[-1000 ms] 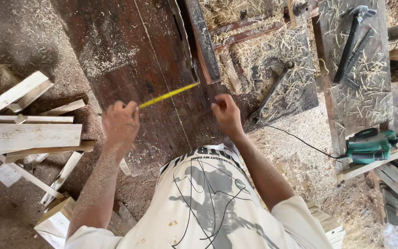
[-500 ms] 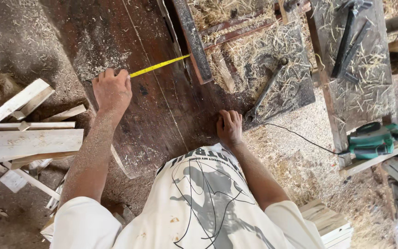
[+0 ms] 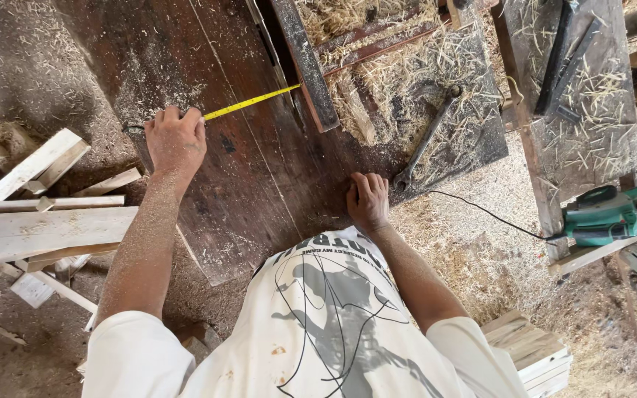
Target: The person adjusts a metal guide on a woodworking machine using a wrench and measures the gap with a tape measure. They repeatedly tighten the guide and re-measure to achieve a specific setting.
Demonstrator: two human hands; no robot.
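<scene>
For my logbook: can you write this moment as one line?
left hand: holds yellow tape measure | right hand: flat on dark board | wrench: lying nearby

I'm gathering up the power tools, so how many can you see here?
1: a green power tool sits on a plank at the right edge, its cord trailing left across the sawdust. Others may be hidden beyond view.

The counter (image 3: 259, 169) is dark, rough wood, dusty with pale sawdust. The tape measure (image 3: 252, 102) is thin, shiny yellow metal. The wrench (image 3: 425, 140) is dull grey metal. The saw (image 3: 602, 216) is smooth green plastic. The boards (image 3: 46, 228) are light, bare wood.
</scene>
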